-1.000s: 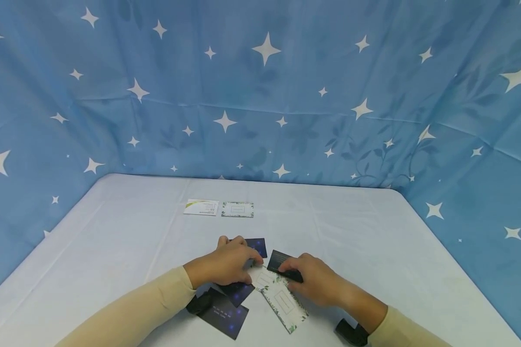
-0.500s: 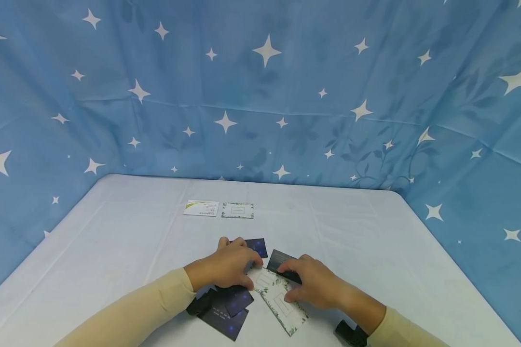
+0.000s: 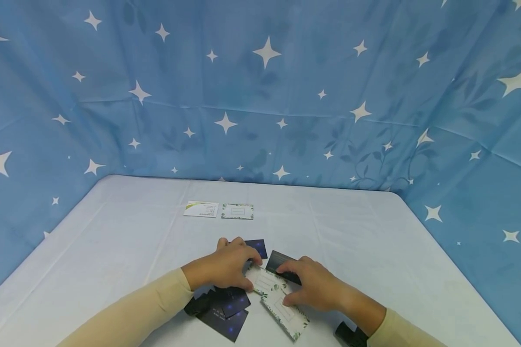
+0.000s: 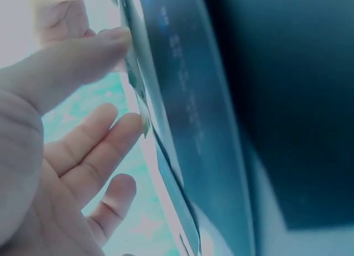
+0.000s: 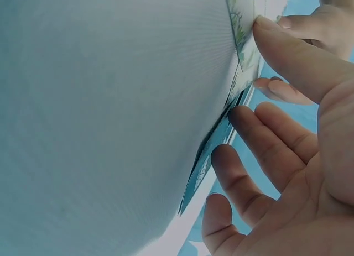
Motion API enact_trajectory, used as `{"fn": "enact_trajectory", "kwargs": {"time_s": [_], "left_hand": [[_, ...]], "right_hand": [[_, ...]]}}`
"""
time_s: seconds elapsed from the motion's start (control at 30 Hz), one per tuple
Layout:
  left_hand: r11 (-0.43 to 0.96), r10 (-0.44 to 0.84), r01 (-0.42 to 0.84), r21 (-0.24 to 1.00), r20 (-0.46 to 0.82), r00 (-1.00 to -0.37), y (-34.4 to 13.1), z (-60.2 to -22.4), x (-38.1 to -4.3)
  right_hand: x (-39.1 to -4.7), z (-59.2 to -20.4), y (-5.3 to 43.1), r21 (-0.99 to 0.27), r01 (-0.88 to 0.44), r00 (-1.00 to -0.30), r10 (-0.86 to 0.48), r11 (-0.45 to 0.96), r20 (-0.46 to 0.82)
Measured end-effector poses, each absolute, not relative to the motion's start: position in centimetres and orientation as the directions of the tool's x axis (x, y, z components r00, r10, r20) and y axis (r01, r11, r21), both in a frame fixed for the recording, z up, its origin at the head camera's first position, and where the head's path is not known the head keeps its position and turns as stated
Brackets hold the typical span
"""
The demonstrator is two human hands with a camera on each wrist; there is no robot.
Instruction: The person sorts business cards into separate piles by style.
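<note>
Several cards lie loosely overlapped under both hands. My left hand arches over the group, its thumb and fingertips at the edges of a white leaf-bordered card. In the left wrist view, its thumb and fingertips meet the cards edge-on. My right hand reaches in from the other side. Its forefinger touches a dark grey card, and its thumb touches a lower leaf-bordered card. The right wrist view shows the right thumb at a leaf-bordered card, fingers loosely bent and apart.
Two dark blue cards overlap below the left hand; another dark blue card lies beyond it. Farther back, a white card with a yellow-green curve sits beside a leaf-bordered card. A white cloth covers the table; a starry blue curtain hangs behind.
A dark blue card below the left hand has slid down and left over the other one. The lower leaf-bordered card has shifted slightly toward the near edge. Both hands stay nearly in place.
</note>
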State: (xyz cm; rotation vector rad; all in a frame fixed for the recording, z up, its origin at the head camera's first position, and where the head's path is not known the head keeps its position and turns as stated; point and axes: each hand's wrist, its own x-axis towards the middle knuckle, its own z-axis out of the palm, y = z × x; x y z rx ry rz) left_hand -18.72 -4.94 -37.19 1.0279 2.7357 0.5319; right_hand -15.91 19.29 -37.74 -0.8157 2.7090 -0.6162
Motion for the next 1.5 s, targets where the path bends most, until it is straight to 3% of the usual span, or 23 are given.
{"fn": "enact_trajectory", "kwargs": {"time_s": [0.47, 0.9, 1.5], "left_hand": [[0.680, 0.628, 0.562, 0.471, 0.021, -0.778, -5.8, -37.0, -18.9], [0.669, 0.584, 0.534, 0.517, 0.078, -0.808, -5.9, -36.5, -19.0], [0.674, 0.472, 0.470, 0.570, 0.157, -0.868, -7.1, -35.9, -20.3]], "right_hand": [[-15.9, -37.6, 19.3, -0.503, -0.423, -0.828, -0.547, 0.754, -0.123], [-16.1, -37.5, 18.6, -0.545, -0.424, -0.876, -0.481, 0.723, 0.043], [-18.8, -36.4, 17.2, -0.555, -0.395, -0.907, -0.405, 0.732, 0.112]]}}
